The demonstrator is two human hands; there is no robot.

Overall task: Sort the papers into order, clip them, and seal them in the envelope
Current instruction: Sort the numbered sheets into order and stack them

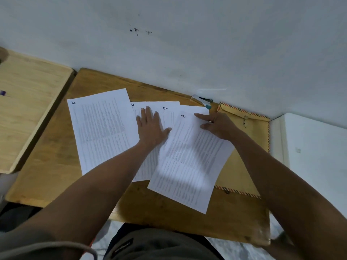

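Several printed white sheets with handwritten numbers lie spread on a small wooden desk (56,156). One sheet (101,132) lies at the left. My left hand (151,128) rests flat, fingers apart, on the middle sheets (169,111). My right hand (218,125) presses the top of a tilted sheet (189,166) on the right, which looks blurred. A brown envelope (247,128) with a striped border and string tie lies under that sheet at the right. A small clip (205,100) sits by the wall at the desk's far edge.
A second, lighter wooden desk (28,102) stands to the left with a small purple item (2,93) on it. A grey-white wall (187,44) runs along the far edge. A white surface (315,147) lies to the right.
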